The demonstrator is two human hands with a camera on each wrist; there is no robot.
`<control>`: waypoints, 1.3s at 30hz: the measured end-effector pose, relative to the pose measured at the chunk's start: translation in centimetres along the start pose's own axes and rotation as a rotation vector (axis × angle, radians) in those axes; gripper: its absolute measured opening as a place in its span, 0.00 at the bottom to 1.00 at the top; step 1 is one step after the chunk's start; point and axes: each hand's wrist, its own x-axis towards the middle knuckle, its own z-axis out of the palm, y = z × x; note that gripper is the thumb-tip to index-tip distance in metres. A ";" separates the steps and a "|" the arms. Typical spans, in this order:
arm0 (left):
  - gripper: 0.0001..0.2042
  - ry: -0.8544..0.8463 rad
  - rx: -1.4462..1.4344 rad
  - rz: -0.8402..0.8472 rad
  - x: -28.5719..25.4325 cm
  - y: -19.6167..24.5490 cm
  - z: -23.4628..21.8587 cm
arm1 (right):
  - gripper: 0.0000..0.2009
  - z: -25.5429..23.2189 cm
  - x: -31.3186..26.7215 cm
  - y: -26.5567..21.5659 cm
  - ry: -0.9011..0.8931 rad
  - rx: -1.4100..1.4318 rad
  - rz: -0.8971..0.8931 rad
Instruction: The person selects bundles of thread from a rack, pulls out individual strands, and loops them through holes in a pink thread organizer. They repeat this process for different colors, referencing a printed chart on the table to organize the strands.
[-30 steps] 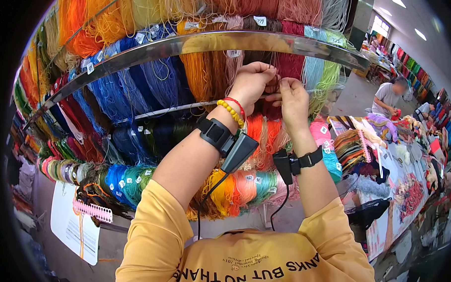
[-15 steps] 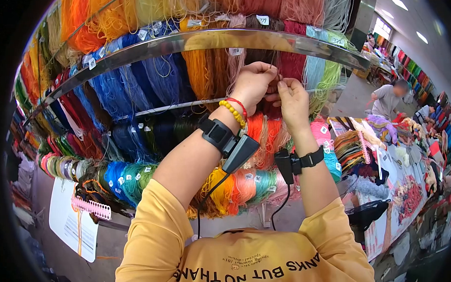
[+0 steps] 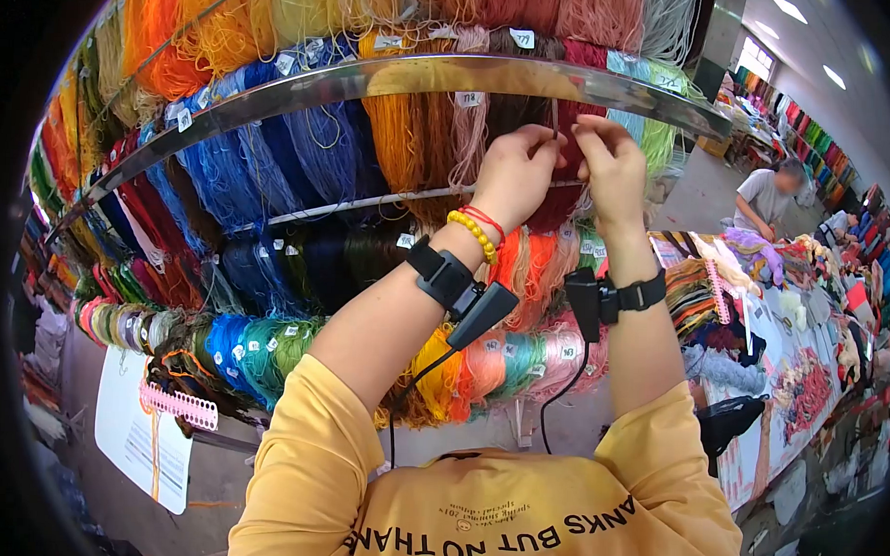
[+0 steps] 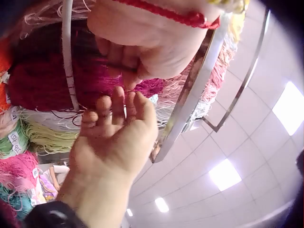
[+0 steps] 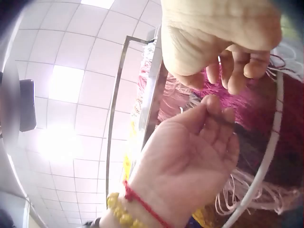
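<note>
High at the rack, my left hand pinches a thin dark strand of thread between thumb and fingers. That strand runs upward in front of the dark brown and crimson hanks. Just to the right is my right hand, its fingers loosely bent and a gap between thumb and forefinger. In the left wrist view, the right hand's fingertips come up close beneath the left hand's fingers. Nothing shows in the right hand's grasp. Magenta thread hangs behind both hands.
A curved metal rail crosses above the hands, and a white rod runs behind them. Labelled hanks in many colours fill the rack. A cluttered table stands at right, a seated person beyond it. A white sheet hangs lower left.
The right hand has drawn away from the left hand and moved a little right and up, its fingers loosened. The left hand has shifted slightly right, keeping its pinch.
</note>
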 end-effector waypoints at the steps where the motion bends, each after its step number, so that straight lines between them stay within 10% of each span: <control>1: 0.11 -0.007 0.064 0.037 0.0 -0.6 0.1 | 0.08 0.2 0.2 -0.7 -0.069 -0.005 0.011; 5: 0.10 0.023 0.530 0.171 -1.1 0.6 -0.5 | 0.06 0.2 1.4 -0.6 -0.165 0.229 0.148; 12: 0.12 -0.133 0.551 0.189 0.3 2.0 -2.1 | 0.05 -0.1 1.2 -0.4 -0.233 0.410 0.273; 23: 0.12 -0.091 -0.201 -0.463 4.1 5.2 -0.6 | 0.05 1.7 0.1 0.1 -0.135 0.221 0.178; 39: 0.05 0.048 -0.330 -0.128 6.9 3.0 -0.1 | 0.03 1.7 -7.4 2.5 -0.189 -0.118 -0.082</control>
